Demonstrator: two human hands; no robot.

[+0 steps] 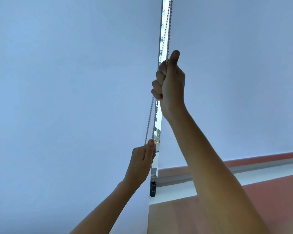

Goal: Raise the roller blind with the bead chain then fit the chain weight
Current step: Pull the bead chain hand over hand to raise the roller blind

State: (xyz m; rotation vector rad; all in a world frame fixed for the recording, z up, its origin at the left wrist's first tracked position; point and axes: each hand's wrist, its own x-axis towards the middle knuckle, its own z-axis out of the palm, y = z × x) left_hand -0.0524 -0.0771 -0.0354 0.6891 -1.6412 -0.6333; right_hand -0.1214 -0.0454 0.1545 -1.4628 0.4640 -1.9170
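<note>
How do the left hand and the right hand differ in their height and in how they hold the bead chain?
The right hand is high, and the left hand is lower, near the blind's bottom bar. The right hand is a full fist around the bead chain, with the thumb pointing up; the left hand pinches the chain with its fingertips. The right arm reaches further up than the left. Both hands are closed on the same chain.

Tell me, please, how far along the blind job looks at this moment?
Early days. The right roller blind hangs low, its bottom rail near the sill, so little raising shows. In hand: the right hand fists the bead chain high up, while the left hand pinches it lower. Left: the dark chain weight below looks untouched.
</note>
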